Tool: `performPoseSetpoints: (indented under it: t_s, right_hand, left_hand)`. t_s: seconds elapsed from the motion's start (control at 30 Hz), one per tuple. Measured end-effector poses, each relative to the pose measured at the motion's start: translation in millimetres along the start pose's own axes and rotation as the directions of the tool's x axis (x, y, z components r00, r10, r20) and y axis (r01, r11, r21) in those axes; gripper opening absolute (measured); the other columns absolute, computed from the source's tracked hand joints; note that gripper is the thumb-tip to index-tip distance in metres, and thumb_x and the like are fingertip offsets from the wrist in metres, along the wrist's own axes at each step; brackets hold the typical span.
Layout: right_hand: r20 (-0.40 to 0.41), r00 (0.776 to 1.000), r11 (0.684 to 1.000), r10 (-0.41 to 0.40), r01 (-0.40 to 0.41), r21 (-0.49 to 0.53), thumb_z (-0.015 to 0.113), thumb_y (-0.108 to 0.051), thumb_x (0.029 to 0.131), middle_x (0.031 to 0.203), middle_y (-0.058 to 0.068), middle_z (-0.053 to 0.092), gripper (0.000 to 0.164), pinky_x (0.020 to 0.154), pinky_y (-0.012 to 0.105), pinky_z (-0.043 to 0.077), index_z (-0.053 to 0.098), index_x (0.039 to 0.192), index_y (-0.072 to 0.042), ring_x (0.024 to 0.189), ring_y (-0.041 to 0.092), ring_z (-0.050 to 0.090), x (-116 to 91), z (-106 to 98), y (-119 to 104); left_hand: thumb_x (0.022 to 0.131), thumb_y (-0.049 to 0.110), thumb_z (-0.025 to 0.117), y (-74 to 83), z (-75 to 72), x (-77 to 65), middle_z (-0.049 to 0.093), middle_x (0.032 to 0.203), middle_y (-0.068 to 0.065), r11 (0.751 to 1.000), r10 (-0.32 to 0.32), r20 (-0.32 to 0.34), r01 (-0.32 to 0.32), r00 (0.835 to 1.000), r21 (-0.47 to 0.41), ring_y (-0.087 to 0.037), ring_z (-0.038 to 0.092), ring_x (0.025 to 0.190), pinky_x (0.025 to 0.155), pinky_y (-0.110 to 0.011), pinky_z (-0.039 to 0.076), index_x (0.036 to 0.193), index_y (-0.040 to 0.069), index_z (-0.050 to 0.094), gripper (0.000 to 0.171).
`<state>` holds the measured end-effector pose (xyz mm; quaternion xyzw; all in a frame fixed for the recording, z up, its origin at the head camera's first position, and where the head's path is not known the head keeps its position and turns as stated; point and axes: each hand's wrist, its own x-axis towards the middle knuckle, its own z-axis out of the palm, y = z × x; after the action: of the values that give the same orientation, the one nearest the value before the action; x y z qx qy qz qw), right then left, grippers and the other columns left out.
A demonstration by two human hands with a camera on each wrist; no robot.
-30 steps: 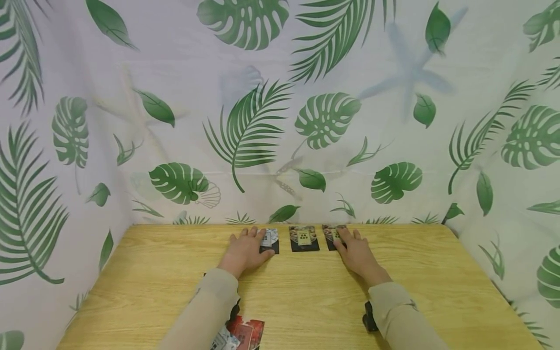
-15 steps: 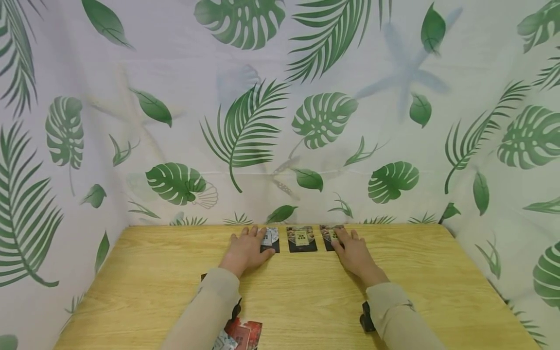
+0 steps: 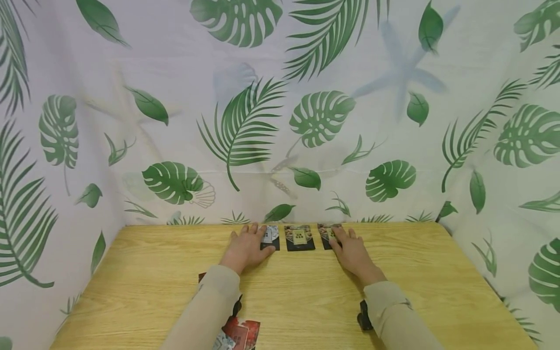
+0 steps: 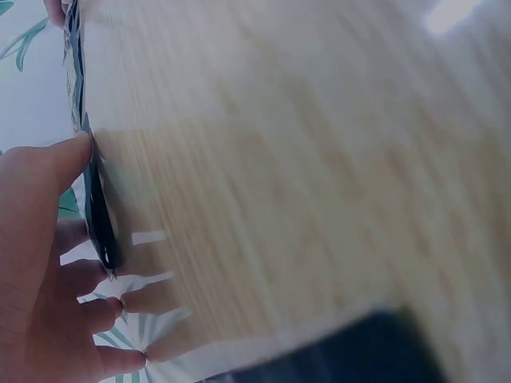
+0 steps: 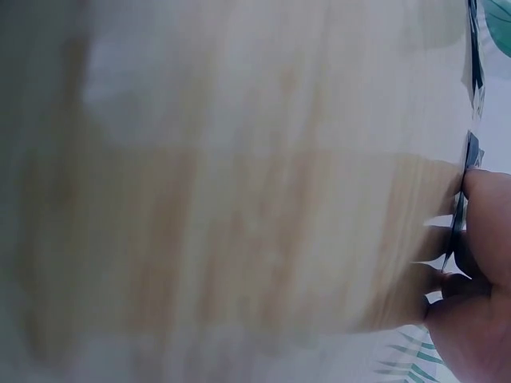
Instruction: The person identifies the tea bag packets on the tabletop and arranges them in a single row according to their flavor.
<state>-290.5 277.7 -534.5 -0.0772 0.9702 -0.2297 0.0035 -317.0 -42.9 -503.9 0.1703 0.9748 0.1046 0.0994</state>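
Three small flat packets lie in a row along the table's far edge in the head view. My left hand [image 3: 246,247] rests on the left packet [image 3: 272,238], which is silver-white above and black below; its fingers are spread and its thumb touches the lower edge. A middle packet [image 3: 299,238] with a pale yellow label lies untouched. On the similar right packet [image 3: 325,236] rests my right hand [image 3: 353,253], its fingers partly covering the print. Both wrist views show the packets [image 4: 99,211] edge-on, with fingertips at the table surface.
A red packet [image 3: 245,333] and a silver packet [image 3: 224,341] lie near the front, partly hidden by the left sleeve. A dark corner of something [image 3: 201,276] shows left of that sleeve. A leaf-printed cloth [image 3: 280,146] hangs behind the wooden table [image 3: 306,296].
The head view has turned slightly, so everything shifts a little left. Both hands stay on the same packets with almost no visible movement.
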Motion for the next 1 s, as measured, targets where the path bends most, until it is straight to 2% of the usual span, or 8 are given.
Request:
performPoseSetpoints:
  t_s: [0.5, 0.73, 1.0]
  right_hand:
    - [0.005, 1.0, 1.0, 0.003, -0.003, 0.01, 0.044, -0.027, 0.115, 0.165, 0.032, 0.034, 0.056, 0.123, 0.076, 0.015, 0.037, 0.161, 0.004, 0.156, 0.059, 0.018, 1, 2, -4]
    - [0.009, 1.0, 1.0, -0.003, 0.003, 0.012, 0.044, -0.027, 0.115, 0.166, 0.032, 0.032, 0.056, 0.124, 0.076, 0.014, 0.036, 0.161, 0.003, 0.156, 0.058, 0.018, 1, 3, -5]
    - [0.005, 1.0, 1.0, 0.01, -0.01, 0.029, 0.044, -0.026, 0.115, 0.166, 0.032, 0.032, 0.056, 0.124, 0.074, 0.012, 0.036, 0.161, 0.003, 0.156, 0.058, 0.017, -1, -2, -4]
  left_hand:
    - [0.108, 0.057, 0.05, -5.1, -2.0, -4.0, 0.027, 0.174, -0.019, 0.999, 0.016, -0.006, -0.016, 1.0, -0.028, -0.048, 0.027, 0.158, 0.124, -0.071, 0.027, 0.167, 0.015, 0.033, 0.075]
    - [0.108, 0.053, 0.053, -13.9, -4.6, -11.7, 0.028, 0.173, -0.021, 0.993, 0.058, -0.028, -0.06, 0.998, -0.102, -0.053, 0.028, 0.156, 0.122, -0.073, 0.029, 0.167, 0.017, 0.034, 0.071]
    - [0.108, 0.051, 0.055, -24.9, -10.6, -24.7, 0.028, 0.173, -0.02, 0.992, 0.09, -0.025, -0.092, 0.996, -0.088, -0.052, 0.028, 0.156, 0.12, -0.075, 0.029, 0.167, 0.019, 0.033, 0.071]
